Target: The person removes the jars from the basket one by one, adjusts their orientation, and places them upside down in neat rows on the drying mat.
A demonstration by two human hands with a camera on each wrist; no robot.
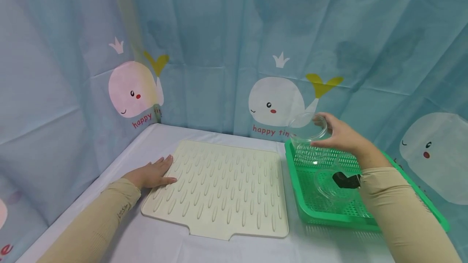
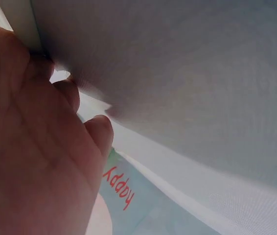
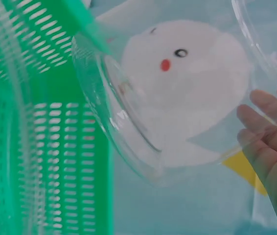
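My right hand [image 1: 341, 135] grips a clear round bowl [image 1: 308, 149] by its rim, thumb near and fingers at the far side, above the left back part of a green basket [image 1: 297, 198]. In the right wrist view the bowl's curved base [image 3: 121, 112] shows beside the basket's slotted wall. More clear round vessels [image 1: 330, 188] lie inside the basket, partly hidden by the right forearm. My left hand [image 1: 151, 173] rests on the left edge of a cream ribbed drying mat [image 1: 226, 190], its thumb on the top surface; the left wrist view shows its fingers [image 2: 99, 132] at the edge.
A white cloth [image 1: 157, 240] covers the table under the mat and basket. Blue curtains [image 1: 197, 52] printed with whales hang behind and to the left. A black strap end [image 1: 346, 180] sticks out from the right cuff over the basket.
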